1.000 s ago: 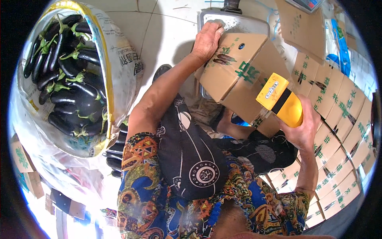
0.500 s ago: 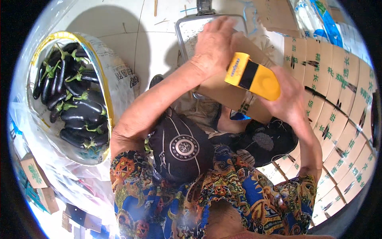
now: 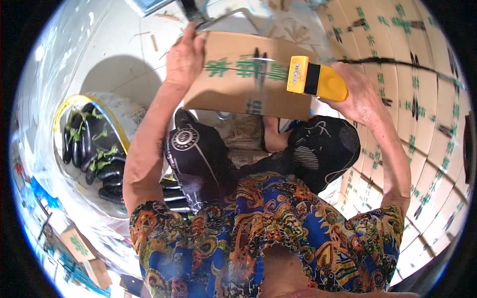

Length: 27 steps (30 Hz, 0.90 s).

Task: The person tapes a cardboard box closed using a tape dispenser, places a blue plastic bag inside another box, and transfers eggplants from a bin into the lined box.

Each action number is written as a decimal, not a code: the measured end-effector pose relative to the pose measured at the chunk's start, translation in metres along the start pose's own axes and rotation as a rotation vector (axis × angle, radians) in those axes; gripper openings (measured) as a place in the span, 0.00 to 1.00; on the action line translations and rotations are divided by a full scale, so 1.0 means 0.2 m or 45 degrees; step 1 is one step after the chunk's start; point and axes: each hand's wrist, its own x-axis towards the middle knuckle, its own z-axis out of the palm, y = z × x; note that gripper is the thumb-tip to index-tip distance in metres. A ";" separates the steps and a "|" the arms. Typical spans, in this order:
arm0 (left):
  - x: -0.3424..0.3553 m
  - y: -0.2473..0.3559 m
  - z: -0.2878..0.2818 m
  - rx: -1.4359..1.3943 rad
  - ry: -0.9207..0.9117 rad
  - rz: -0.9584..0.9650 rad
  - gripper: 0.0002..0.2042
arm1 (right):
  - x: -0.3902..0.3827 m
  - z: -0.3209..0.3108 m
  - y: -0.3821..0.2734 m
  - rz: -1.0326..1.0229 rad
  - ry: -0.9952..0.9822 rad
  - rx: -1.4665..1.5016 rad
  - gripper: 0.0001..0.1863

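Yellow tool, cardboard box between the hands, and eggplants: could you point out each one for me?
Yellow tool (image 3: 312,79): head view, on the black band across its middle.
Cardboard box (image 3: 243,88): head view, on the printed side facing the camera.
Eggplants (image 3: 88,146): head view, on the dark body of one.

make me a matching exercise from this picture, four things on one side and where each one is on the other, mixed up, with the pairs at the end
Things:
1. left hand
2. tape dispenser
3. heap of eggplants
4. stacked cartons

Places:
A. along the right side of the picture
B. at the left end of the box in front of the person
C. inside the yellow-rimmed sack
D. held in the right hand

Pairs: 1-B, 2-D, 3-C, 4-A
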 end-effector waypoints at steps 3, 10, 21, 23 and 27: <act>0.00 -0.06 -0.02 0.049 -0.059 0.059 0.21 | -0.12 0.12 0.18 0.128 0.034 0.087 0.30; 0.01 0.07 -0.08 -0.002 -0.201 -0.233 0.22 | -0.30 0.37 0.46 0.289 -0.042 0.312 0.29; 0.01 0.09 -0.09 -0.021 -0.184 -0.242 0.22 | -0.25 0.84 0.55 -0.016 0.184 0.602 0.37; 0.02 0.12 -0.12 -0.011 -0.237 -0.291 0.21 | -0.23 0.95 0.56 0.010 0.193 0.703 0.36; 0.01 0.10 -0.10 0.019 -0.161 -0.202 0.25 | -0.25 1.06 0.61 -0.014 0.228 0.773 0.33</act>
